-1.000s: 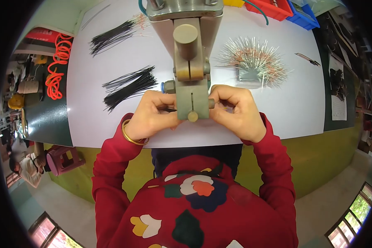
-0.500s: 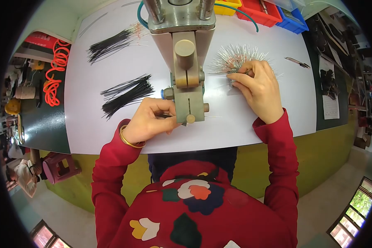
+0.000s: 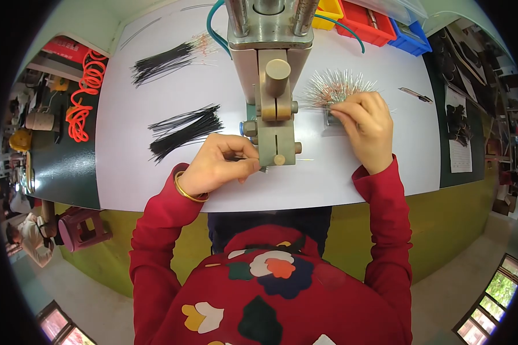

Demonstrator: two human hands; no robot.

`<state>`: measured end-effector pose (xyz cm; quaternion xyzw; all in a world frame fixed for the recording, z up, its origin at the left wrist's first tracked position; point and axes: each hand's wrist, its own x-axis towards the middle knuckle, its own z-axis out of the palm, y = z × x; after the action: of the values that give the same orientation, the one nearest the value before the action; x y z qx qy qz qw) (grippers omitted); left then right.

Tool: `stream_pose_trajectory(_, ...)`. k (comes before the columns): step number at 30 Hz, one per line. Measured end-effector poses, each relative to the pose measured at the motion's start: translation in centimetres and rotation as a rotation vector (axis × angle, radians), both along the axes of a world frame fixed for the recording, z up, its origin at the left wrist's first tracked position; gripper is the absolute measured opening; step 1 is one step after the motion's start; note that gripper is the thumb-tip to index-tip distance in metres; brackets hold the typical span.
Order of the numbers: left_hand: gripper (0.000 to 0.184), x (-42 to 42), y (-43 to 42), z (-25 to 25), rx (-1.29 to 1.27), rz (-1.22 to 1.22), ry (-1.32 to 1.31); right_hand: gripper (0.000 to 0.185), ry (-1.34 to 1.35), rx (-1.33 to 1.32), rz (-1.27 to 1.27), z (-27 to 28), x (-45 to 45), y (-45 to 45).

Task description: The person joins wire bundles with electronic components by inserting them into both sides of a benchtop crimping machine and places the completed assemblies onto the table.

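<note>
My left hand [image 3: 217, 165] is closed in a pinch just left of the press head [image 3: 277, 144], its fingers round a black wire [image 3: 236, 158] partly hidden by them. To the right of the head, a thin bright lead [image 3: 306, 159] sticks out. My right hand [image 3: 367, 127] is also closed, thumb and forefinger together at the front edge of a bristling bunch of thin silvery leads [image 3: 335, 85] with orange-red bits. The bunch stands in a small holder [image 3: 330, 121]. Whatever is between those fingertips is too small to make out.
Black wires [image 3: 185, 131] lie in a bundle on the left of the white table [image 3: 224, 198]. Behind them is another bundle [image 3: 164, 62] with reddish, silvery ends. A pen [image 3: 415, 94] lies at right. Yellow, red [image 3: 365, 23] and blue bins stand at the back. An orange coiled hose [image 3: 86, 95] hangs left.
The view has shifted slightly, so the press and table sit further right in the picture. My right fingers have closed together at the bunch's front edge. My left hand keeps its pinch by the press.
</note>
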<state>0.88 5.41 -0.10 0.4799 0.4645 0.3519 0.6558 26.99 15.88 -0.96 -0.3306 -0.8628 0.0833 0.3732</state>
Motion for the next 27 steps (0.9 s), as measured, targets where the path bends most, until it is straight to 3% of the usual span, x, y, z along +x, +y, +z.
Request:
stream_pose_trajectory(2, 0.006, 0.0, 0.0, 0.0, 0.002, -0.002, -0.005, 0.014, -0.172, 0.139, -0.008, -0.3, 0.3, 0.3)
stream_pose_trajectory(6, 0.009, 0.3, 0.4, 0.0, 0.024, -0.05, 0.02, 0.017, -0.276, 0.199, 0.043, 0.1, 0.0, 0.4)
stream_pose_trajectory(9, 0.012, -0.3, 0.0, -0.5, 0.099, -0.088, 0.0, 0.008, -0.311, 0.236, 0.04, 0.8, -0.5, 0.1)
stream_pose_trajectory(11, 0.016, -0.2, -0.2, -1.1, 0.216, -0.051, -0.055, 0.017, -0.288, 0.219, 0.045, 1.0, -1.5, -0.4)
stream_pose_trajectory(14, 0.011, -0.3, -0.4, -1.5, 0.161, -0.025, -0.187, 0.03, -0.294, 0.189, 0.112, -0.2, -0.2, 0.2)
stream_pose_trajectory(18, 0.01, 0.1, -0.6, -0.5, 0.136, 0.069, -0.215, 0.015, -0.023, 0.012, 0.17, -1.6, 1.3, 1.1)
stream_pose_trajectory(21, 0.01, 0.2, -0.8, -0.7, 0.122, 0.039, -0.251, 0.018, 0.387, -0.386, 0.049, -1.9, 1.5, 0.5)
stream_pose_trajectory(25, 0.01, 0.2, -0.9, -0.7, 0.139, 0.027, -0.246, 0.025, 0.585, -0.516, -0.014, -4.1, 4.2, 1.9)
stream_pose_trajectory(27, 0.01, 0.1, -1.0, -0.6, 0.143, 0.026, -0.236, 0.026, 0.555, -0.585, -0.056, -4.1, 4.6, 1.7)
